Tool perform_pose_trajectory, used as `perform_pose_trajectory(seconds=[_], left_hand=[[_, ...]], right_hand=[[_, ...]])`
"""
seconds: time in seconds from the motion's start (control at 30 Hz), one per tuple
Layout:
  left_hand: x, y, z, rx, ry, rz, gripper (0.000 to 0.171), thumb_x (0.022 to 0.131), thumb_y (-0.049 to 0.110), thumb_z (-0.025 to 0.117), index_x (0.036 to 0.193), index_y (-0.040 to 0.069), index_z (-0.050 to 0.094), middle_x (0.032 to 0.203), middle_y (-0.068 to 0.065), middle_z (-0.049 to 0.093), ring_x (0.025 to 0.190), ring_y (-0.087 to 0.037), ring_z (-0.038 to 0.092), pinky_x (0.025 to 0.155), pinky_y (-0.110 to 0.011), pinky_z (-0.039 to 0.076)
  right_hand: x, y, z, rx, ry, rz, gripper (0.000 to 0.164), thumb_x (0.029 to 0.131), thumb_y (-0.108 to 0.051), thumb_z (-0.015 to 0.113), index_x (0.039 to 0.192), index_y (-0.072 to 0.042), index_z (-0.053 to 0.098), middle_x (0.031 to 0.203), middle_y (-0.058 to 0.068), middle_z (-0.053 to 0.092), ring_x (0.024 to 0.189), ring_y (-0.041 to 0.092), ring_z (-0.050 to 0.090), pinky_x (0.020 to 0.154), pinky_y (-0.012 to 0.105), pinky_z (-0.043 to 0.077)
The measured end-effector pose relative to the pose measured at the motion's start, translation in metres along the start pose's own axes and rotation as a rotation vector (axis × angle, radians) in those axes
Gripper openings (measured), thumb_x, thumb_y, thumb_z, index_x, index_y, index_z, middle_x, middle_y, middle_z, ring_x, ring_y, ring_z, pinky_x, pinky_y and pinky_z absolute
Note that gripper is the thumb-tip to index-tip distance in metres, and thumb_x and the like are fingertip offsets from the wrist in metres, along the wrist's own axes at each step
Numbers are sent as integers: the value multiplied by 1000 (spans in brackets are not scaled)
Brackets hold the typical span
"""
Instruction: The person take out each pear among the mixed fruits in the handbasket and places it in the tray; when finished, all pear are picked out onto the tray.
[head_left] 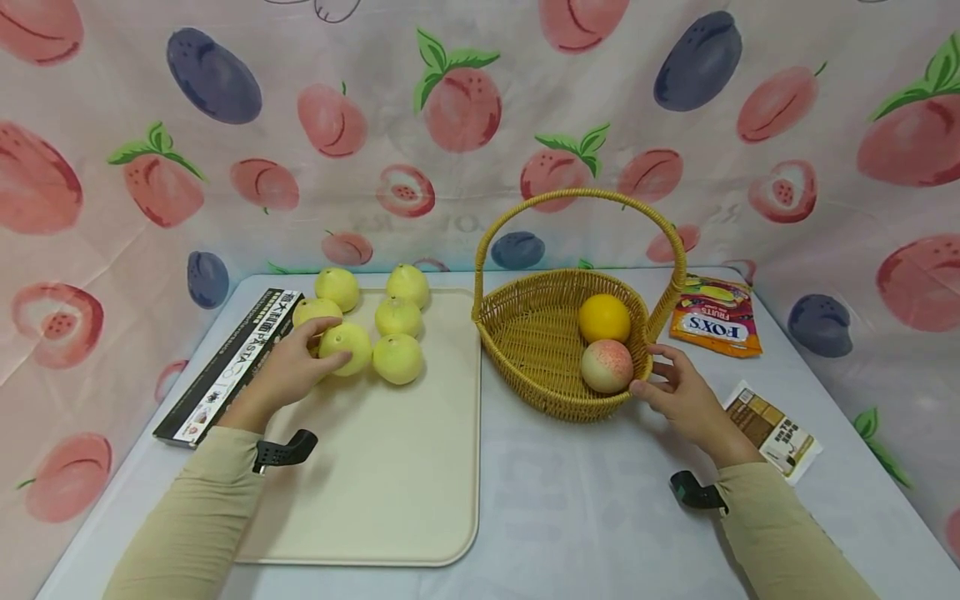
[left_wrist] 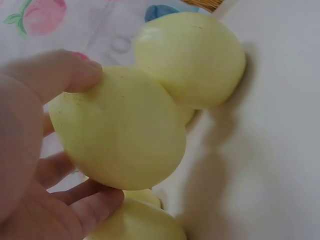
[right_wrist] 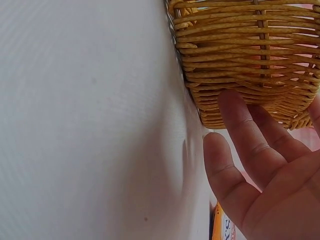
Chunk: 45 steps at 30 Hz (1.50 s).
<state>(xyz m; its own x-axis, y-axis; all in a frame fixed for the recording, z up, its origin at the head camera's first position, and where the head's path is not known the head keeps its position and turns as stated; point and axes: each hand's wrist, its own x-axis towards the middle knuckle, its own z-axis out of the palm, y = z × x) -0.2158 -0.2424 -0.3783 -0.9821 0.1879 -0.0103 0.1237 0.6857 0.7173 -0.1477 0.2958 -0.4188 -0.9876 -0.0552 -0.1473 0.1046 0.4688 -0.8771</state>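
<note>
In the head view my left hand (head_left: 296,362) holds a round pale yellow-green fruit (head_left: 347,348). The left wrist view shows thumb and fingers spread around that fruit (left_wrist: 120,132), which overlaps another like it (left_wrist: 192,60). Several matching fruits (head_left: 398,359) stand grouped at the back of a cream tray (head_left: 375,500). My right hand (head_left: 686,404) holds the right rim of a wicker basket (head_left: 525,350) by thumb and forefinger. In the right wrist view its other fingers (right_wrist: 250,145) lie against or near the woven wall. Inside the basket are an orange (head_left: 604,323) and a peach (head_left: 607,367).
A black-and-white pasta box (head_left: 232,367) lies along the tray's left side. Right of the basket lie an orange candy bag (head_left: 716,317) and a brown-and-white packet (head_left: 776,433), partly behind my right wrist. The basket's tall handle (head_left: 577,193) arches up. A fruit-print cloth (head_left: 450,208) hangs behind.
</note>
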Motion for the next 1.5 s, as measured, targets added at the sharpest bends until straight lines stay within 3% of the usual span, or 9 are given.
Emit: perform_pose_trajectory(seconds=[0.23, 0.5, 0.77, 1.1, 1.3, 1.5], left_hand=[[1, -1, 6, 64, 24, 32, 65, 95, 32, 69, 147, 3, 45, 138, -29, 51, 123, -41, 50, 103, -56, 40], [4, -2, 18, 52, 46, 76, 60, 93, 20, 70, 143, -6, 48, 143, -27, 48, 133, -43, 42, 109, -58, 33], [2, 2, 27, 81, 38, 30, 60, 95, 21, 66, 145, -5, 45, 146, -28, 44, 138, -45, 34, 112, -59, 27], [3, 7, 27, 91, 87, 45, 59, 94, 15, 67, 145, -6, 44, 145, -30, 43, 134, -48, 38, 109, -60, 32], [5, 5, 25, 106, 104, 49, 60, 94, 15, 68, 145, -5, 45, 146, -29, 43, 137, -46, 35, 111, -59, 28], [8, 8, 20, 105, 97, 38, 60, 95, 15, 68, 146, -3, 44, 145, -28, 45, 136, -43, 38, 111, -56, 31]], right_hand=[[1, 0, 0, 7, -2, 1, 83, 99, -39, 64, 158, -8, 14, 154, 33, 27, 128, 47, 47, 99, 57, 47], [1, -1, 0, 4, -2, 3, 83, 99, -40, 64, 158, -9, 15, 154, 33, 27, 128, 47, 47, 98, 56, 47], [-1, -1, 0, -7, -2, -25, 80, 100, -37, 63, 158, -7, 16, 152, 34, 31, 126, 46, 49, 93, 45, 51], [0, 0, 0, -10, 0, -21, 81, 100, -37, 63, 158, -8, 16, 153, 34, 30, 126, 47, 49, 94, 49, 51], [0, -1, 0, -10, 0, -7, 82, 100, -38, 63, 158, -9, 15, 153, 33, 29, 126, 46, 49, 95, 50, 50], [0, -1, 0, -8, -1, 0, 82, 99, -39, 63, 159, -9, 15, 154, 33, 28, 126, 46, 49, 95, 51, 50]])
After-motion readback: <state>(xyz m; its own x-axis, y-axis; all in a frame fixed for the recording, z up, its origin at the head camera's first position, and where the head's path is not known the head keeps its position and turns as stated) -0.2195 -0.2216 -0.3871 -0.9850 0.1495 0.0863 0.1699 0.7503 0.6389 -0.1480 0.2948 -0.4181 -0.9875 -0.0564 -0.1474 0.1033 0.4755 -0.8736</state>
